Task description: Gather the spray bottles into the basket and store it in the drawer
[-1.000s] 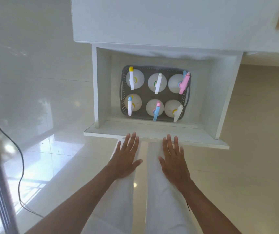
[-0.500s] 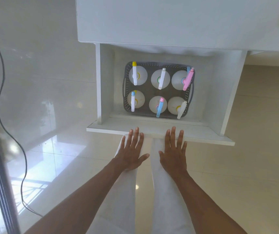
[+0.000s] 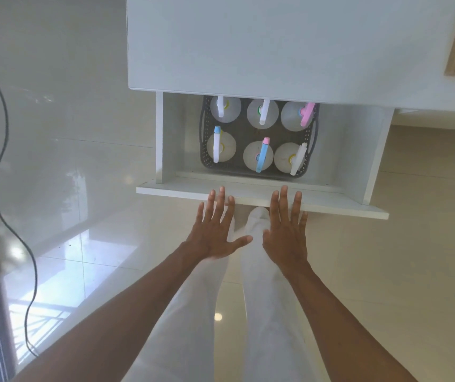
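Both hands are flat and spread out against the front panel of the drawer (image 3: 262,198), nothing gripped in either one. The left hand (image 3: 215,232) has its fingertips right at the panel's edge, and the right hand (image 3: 285,232) sits just beside it, same pose, fingers lying over the edge. The drawer is partly out from under the white cabinet (image 3: 276,42). Inside is the dark gray basket (image 3: 313,139), sitting toward the left side, with six spray bottles (image 3: 221,146) standing upright in two rows of three. The back row is partly tucked under the cabinet. White trousers (image 3: 259,312) and glossy floor tiles (image 3: 400,271) are below, and a black cable (image 3: 0,161) runs down the left.
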`<state>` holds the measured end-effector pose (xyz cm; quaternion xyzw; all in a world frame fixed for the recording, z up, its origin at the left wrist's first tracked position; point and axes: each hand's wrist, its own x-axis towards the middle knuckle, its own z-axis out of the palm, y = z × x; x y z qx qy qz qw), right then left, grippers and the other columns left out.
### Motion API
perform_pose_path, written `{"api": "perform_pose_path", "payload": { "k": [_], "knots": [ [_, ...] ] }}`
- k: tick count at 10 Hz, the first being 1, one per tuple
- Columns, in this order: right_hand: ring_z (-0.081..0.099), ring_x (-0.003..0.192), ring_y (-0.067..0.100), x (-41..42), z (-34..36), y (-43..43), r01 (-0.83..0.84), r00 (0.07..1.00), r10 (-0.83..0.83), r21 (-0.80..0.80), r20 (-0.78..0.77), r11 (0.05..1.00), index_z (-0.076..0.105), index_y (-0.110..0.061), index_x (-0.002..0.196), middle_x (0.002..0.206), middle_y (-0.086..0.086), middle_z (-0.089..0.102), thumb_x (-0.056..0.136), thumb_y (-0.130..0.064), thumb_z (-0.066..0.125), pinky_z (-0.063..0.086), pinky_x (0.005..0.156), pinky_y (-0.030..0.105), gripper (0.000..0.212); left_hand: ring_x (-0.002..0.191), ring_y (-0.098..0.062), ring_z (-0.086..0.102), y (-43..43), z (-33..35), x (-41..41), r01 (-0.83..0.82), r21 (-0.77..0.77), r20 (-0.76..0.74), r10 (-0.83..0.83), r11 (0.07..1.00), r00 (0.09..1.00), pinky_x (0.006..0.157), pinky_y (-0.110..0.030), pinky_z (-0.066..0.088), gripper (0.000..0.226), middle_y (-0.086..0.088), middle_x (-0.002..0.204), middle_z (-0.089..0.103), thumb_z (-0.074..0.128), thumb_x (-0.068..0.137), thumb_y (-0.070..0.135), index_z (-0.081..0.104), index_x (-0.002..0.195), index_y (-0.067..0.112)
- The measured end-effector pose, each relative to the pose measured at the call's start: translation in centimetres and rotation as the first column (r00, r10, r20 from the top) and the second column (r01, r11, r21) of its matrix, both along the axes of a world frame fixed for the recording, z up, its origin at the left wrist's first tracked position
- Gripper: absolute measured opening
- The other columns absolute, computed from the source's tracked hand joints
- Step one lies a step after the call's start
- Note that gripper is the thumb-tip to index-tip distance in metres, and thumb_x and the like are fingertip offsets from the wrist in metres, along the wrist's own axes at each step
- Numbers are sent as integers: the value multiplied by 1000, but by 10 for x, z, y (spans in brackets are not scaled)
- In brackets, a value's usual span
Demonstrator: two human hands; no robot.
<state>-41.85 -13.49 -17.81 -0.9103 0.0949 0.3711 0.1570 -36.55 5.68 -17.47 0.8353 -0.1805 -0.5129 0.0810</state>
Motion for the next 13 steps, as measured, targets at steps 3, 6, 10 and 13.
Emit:
{"api": "perform_pose_path", "payload": {
  "k": [3,6,10,13],
  "knots": [
    [-3,159,44,35,-15,-32,-35,985,61,-161,161,986,3,-23,165,174,13,-1,95,-23,63,14,118,78,92,151,-32,-27,-16,-2,43,-10,-14,207,13,1000,978,125,-59,-2,122,-10,164,-30,-7,67,95,-16,157,13],
    [-3,158,49,87,-39,-44,-26,951,85,-196,297,980,3,-18,164,172,20,-5,94,-30,63,6,120,78,94,153,-38,-18,-26,-23,89,37,-28,374,-24,999,927,123,-63,4,119,-18,165,-21,12,75,91,-13,158,10],
    [6,157,49,160,-59,-65,-19,872,160,-295,462,955,-1,-21,164,172,17,3,88,-12,64,10,120,77,101,156,-34,6,-49,-34,155,37,5,674,-30,999,738,119,-69,10,105,-15,168,6,18,83,89,5,160,19],
    [4,158,46,185,-39,-75,21,838,145,-296,526,955,-3,-19,164,173,12,1,88,-13,65,10,121,76,102,157,-31,3,-71,-11,189,13,45,704,-41,999,709,120,-68,9,102,-12,169,2,20,87,84,2,160,15]
  ]
}}
